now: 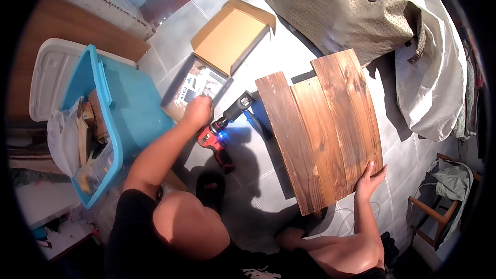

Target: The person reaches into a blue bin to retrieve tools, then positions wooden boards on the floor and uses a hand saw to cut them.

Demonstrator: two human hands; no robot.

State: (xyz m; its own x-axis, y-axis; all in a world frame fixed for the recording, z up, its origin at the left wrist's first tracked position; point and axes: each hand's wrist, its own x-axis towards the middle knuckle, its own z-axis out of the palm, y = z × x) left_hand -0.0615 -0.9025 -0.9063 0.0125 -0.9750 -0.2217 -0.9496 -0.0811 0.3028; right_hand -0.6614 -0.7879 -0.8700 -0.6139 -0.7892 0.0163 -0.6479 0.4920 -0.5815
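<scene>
A panel of brown wooden planks [330, 139] is propped at a tilt in front of me on the right. My right hand [368, 182] grips its near right edge, with the thumb on the top face. My left hand [199, 111] is curled at the near side of an open cardboard box [227, 36]; whatever its fingers hold is hidden. In the box lie clear plastic bags and a printed white label [192, 86]. Just below the left hand, a red and black cordless drill [211, 138] with a dark cylindrical front attachment [237, 107] lies on the floor, its blue light lit.
A blue storage tub [139, 108] filled with bags and cardboard stands at the left, a pale lid [49, 72] behind it. A large beige patterned bag [330, 15] and a white sack [434, 88] fill the far right. A wooden-armed chair [439, 212] stands at the right.
</scene>
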